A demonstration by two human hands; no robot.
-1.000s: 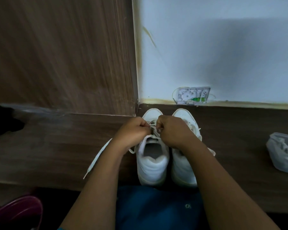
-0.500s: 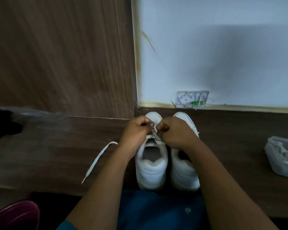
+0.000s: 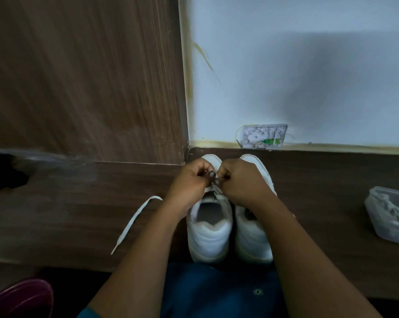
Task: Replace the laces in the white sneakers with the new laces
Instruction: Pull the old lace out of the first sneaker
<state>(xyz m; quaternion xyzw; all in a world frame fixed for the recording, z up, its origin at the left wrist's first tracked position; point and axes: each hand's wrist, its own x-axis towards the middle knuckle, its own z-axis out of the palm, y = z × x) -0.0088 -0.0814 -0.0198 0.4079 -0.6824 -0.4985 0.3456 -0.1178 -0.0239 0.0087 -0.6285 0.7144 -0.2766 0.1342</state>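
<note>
Two white sneakers stand side by side on the dark wooden floor, toes toward the wall: the left sneaker (image 3: 208, 235) and the right sneaker (image 3: 253, 242). My left hand (image 3: 189, 184) and my right hand (image 3: 244, 182) meet over the left sneaker's eyelets, both with curled fingers pinching its white lace (image 3: 134, 222). The lace's free end trails out to the left across the floor. My right forearm covers part of the right sneaker.
A clear plastic bag (image 3: 391, 214) with white laces inside lies on the floor at the right. A small white wall box (image 3: 264, 136) with wires sits at the skirting. A wooden panel (image 3: 83, 76) rises at the left. A maroon object (image 3: 19, 299) is at the bottom left.
Both hands have shifted slightly toward the toe of the left sneaker. The lace's loose end has been drawn in, now curving on the floor left of my left wrist.
</note>
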